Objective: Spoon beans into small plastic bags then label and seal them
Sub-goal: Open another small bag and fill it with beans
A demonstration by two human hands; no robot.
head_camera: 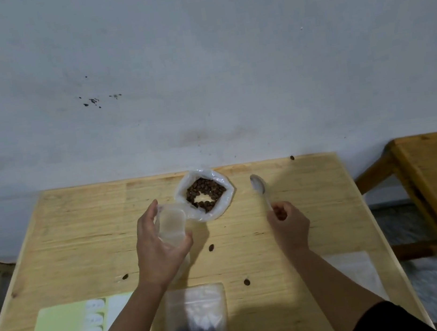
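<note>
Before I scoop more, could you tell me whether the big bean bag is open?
Open: the bean bag has its mouth spread wide, with beans visible inside.

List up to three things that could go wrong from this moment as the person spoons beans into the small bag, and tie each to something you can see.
1. The left hand holds the small bag in the air, its soft mouth barely spread, so beans may miss it.
2. The right hand grips the spoon at the very end of its handle, so a full scoop could wobble.
3. Loose beans already lie on the table; more could roll off its edge.
</note>
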